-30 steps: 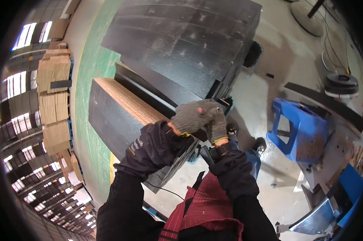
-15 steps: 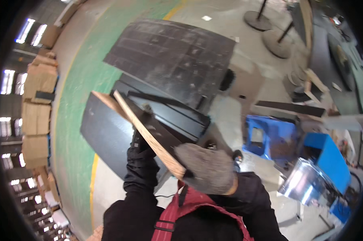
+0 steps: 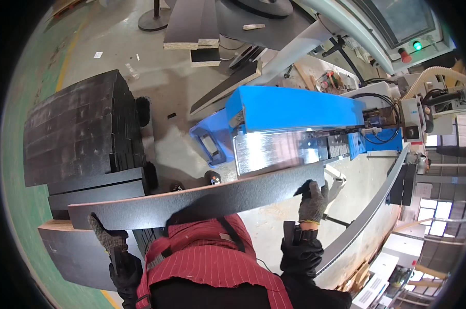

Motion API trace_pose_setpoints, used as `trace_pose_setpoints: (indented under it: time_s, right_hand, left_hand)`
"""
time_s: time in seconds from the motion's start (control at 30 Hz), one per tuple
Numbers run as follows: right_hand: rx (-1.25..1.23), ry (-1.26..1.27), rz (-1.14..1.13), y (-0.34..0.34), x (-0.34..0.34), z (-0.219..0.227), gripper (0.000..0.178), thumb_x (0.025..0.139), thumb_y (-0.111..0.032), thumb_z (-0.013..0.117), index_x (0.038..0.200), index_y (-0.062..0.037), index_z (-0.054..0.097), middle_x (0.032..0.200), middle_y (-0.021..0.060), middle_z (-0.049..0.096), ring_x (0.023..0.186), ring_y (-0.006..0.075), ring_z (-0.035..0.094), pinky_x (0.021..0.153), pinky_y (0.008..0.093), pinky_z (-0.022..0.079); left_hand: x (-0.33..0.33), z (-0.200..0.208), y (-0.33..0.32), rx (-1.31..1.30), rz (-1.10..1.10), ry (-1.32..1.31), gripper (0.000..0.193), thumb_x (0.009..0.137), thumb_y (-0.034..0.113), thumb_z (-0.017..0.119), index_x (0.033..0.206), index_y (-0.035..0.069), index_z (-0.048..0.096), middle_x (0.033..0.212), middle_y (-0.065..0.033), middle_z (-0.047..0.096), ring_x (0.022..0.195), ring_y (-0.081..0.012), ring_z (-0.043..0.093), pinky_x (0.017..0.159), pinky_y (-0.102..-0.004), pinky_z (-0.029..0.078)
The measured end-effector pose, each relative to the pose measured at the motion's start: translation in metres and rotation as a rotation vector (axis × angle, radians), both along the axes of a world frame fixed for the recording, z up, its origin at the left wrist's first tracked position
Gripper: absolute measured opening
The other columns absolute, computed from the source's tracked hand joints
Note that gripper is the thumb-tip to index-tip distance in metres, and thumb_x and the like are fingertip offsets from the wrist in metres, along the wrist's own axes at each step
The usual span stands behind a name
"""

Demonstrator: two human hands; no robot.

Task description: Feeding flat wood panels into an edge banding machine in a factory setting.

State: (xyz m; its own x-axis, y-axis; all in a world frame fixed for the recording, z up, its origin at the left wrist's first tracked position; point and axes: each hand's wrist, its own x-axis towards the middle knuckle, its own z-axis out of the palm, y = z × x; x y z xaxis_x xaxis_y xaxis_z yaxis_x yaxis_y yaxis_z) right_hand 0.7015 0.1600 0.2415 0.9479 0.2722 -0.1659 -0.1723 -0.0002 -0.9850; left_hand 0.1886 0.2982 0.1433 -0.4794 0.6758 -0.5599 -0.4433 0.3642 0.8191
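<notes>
A long dark grey board (image 3: 212,200) with a pale wood-coloured edge spans the front of my body, its broad face up. My gloved left hand (image 3: 107,238) grips the near edge at its left end, the thumb lying on top. Close to the right end, my gloved right hand (image 3: 313,202) is closed on the same edge, thumb on top. The fingers underneath are hidden by the board. Just beyond its right half stands a machine with a blue cover (image 3: 300,108) and a shiny metal table (image 3: 266,152); whether the board touches the table I cannot tell.
Stacked dark panels (image 3: 70,131) stand at the left, with another panel pile (image 3: 78,255) nearer me. A blue plastic bin (image 3: 212,141) sits beside the machine. A control panel (image 3: 416,36) is at the far right. Dark boards (image 3: 192,23) lie at the back.
My view has turned right, toward the blue machine. The board, earlier slanted edge-on above the left pile, now lies across my body with my hands farther apart.
</notes>
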Motion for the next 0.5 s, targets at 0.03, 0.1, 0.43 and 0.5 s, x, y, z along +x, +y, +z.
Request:
trace_pose_setpoints:
  time_s: [0.03, 0.1, 0.43, 0.5]
  right_hand:
    - [0.036, 0.076, 0.038, 0.008, -0.004, 0.006, 0.031, 0.079, -0.007, 0.058, 0.108, -0.0014, 0.049, 0.081, 0.0038, 0.056, 0.069, 0.0117, 0.054, 0.058, 0.0229, 0.046]
    - [-0.038, 0.171, 0.234, 0.027, -0.024, 0.015, 0.031, 0.080, -0.011, 0.059, 0.108, -0.0005, 0.049, 0.073, 0.0038, 0.056, 0.059, 0.0117, 0.053, 0.053, 0.0223, 0.046]
    - [-0.346, 0.235, 0.440, 0.087, -0.064, -0.006, 0.083, 0.077, -0.030, 0.066, 0.127, 0.0124, 0.015, 0.069, 0.0110, 0.057, 0.051, 0.0124, 0.052, 0.041, 0.0248, 0.042]
    - [-0.435, 0.136, 0.399, 0.083, -0.051, -0.022, 0.092, 0.076, -0.034, 0.067, 0.128, 0.0135, 0.009, 0.074, 0.0139, 0.058, 0.056, 0.0148, 0.055, 0.043, 0.0255, 0.043]
  left_hand:
    - [0.013, 0.006, 0.003, 0.083, -0.045, -0.024, 0.047, 0.089, 0.035, 0.044, 0.127, 0.008, 0.039, 0.128, -0.0084, 0.042, 0.112, -0.0232, 0.043, 0.095, -0.0356, 0.036]
    - [0.055, 0.029, 0.016, 0.078, 0.136, -0.191, 0.046, 0.089, 0.033, 0.043, 0.127, 0.007, 0.038, 0.131, -0.0088, 0.039, 0.114, -0.0221, 0.042, 0.097, -0.0349, 0.034]
    - [0.094, 0.018, 0.027, 0.262, -0.274, 0.194, 0.076, 0.063, 0.004, 0.061, 0.132, -0.001, 0.029, 0.128, -0.0151, 0.040, 0.122, -0.0260, 0.036, 0.104, -0.0312, 0.025]
    - [0.102, 0.005, 0.026, 0.282, -0.354, 0.371, 0.073, 0.065, 0.007, 0.061, 0.131, -0.002, 0.029, 0.128, -0.0155, 0.040, 0.122, -0.0261, 0.036, 0.105, -0.0318, 0.024]
